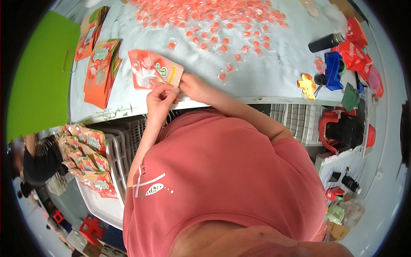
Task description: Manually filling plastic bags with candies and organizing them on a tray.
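Observation:
At the near edge of the table, a red and pink candy pouch (147, 68) is tilted between my two hands. My left hand (160, 97) is closed, its thumb and fingers pinched at the pouch's near edge. From the right, my right hand (195, 88) grips the pouch's right end, with part of its fingers hidden behind it. Beyond the pouch, individually wrapped orange-red candies (214, 19) lie in a wide heap, and several loose ones are scattered toward me. Left of the pouch is a stack of flat printed pouches (99, 75), with another stack (89, 36) farther back.
A green panel (40, 77) borders the table's left side. At the right are a black thermos (326, 43), a blue tape dispenser (334, 70), a yellow figure (307, 86) and red bags (353, 51). Filled pouches (92, 158) sit in a white tray (112, 214) below left. Another person (40, 158) is beyond.

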`<state>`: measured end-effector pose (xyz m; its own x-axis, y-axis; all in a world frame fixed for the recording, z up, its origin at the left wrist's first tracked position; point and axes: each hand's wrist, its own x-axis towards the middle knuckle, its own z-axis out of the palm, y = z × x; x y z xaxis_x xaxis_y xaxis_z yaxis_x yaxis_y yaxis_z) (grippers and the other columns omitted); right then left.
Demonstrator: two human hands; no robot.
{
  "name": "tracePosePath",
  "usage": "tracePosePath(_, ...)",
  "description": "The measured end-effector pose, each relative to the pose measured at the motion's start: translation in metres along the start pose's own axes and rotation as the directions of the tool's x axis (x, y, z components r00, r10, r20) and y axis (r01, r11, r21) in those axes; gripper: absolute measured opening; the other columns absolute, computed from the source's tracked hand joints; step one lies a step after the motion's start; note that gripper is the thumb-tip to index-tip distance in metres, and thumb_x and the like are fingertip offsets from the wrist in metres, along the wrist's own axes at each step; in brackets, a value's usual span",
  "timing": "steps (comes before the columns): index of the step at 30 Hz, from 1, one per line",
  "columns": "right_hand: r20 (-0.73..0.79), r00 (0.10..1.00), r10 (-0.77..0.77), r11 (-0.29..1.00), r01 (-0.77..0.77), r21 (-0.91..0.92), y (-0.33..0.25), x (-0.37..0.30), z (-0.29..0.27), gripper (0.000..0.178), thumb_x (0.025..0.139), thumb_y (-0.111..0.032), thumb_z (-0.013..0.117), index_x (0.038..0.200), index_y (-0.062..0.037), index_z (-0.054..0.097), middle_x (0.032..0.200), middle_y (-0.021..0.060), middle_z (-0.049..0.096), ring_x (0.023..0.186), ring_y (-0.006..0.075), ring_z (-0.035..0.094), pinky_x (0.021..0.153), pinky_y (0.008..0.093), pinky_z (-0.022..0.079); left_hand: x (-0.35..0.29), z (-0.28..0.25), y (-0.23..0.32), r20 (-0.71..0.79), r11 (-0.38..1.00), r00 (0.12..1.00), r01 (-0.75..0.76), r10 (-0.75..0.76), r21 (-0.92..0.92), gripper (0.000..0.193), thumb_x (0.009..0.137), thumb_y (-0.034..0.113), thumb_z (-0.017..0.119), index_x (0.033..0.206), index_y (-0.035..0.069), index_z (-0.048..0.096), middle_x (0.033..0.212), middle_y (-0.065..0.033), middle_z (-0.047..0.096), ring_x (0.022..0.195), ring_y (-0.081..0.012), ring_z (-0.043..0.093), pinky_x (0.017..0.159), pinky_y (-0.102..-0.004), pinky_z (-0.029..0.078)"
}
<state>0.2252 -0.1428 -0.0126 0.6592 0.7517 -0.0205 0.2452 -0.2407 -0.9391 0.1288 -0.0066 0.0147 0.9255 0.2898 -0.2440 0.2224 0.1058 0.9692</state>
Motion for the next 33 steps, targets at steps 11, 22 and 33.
tracePosePath(11,0.150,0.973,0.177,0.847,-0.228,0.480,0.009,0.011,-0.012,0.034,0.089,-0.007,0.064,0.122,-0.0072,0.054,0.100,0.0023,0.063,0.085,0.0117,0.062,0.069,0.0245,0.051,-0.022,0.023,0.014,0.207,0.990,0.978,0.040,-0.011,-0.135,0.008,0.092,0.005,0.067,0.085,0.001,0.068,0.073,-0.0006,0.066,0.064,-0.0043,0.059,0.060,-0.0208,0.049)
tracePosePath(22,0.174,0.972,-0.158,0.971,0.185,-0.152,-0.013,0.011,-0.021,0.059,0.080,-0.022,0.074,0.131,-0.0044,0.049,0.115,0.0073,0.063,0.102,0.0204,0.062,0.086,0.0317,0.051,-0.024,0.005,0.046,0.231,0.560,0.716,-0.671,0.658,0.486,0.017,0.081,0.008,0.075,0.097,0.004,0.070,0.096,-0.0082,0.066,0.088,-0.0246,0.063,0.076,-0.0336,0.051)
tracePosePath(33,0.358,0.934,0.002,0.964,-0.097,0.247,-0.052,-0.043,-0.036,0.027,0.093,-0.031,0.057,0.111,-0.0116,0.066,0.105,0.0097,0.067,0.097,0.0252,0.062,0.081,0.0374,0.050,-0.025,-0.012,0.050,0.555,0.191,0.694,-0.687,0.459,0.701,0.067,0.076,0.042,0.077,0.132,0.010,0.056,0.131,-0.0135,0.057,0.123,-0.0373,0.051,0.104,-0.0521,0.038)
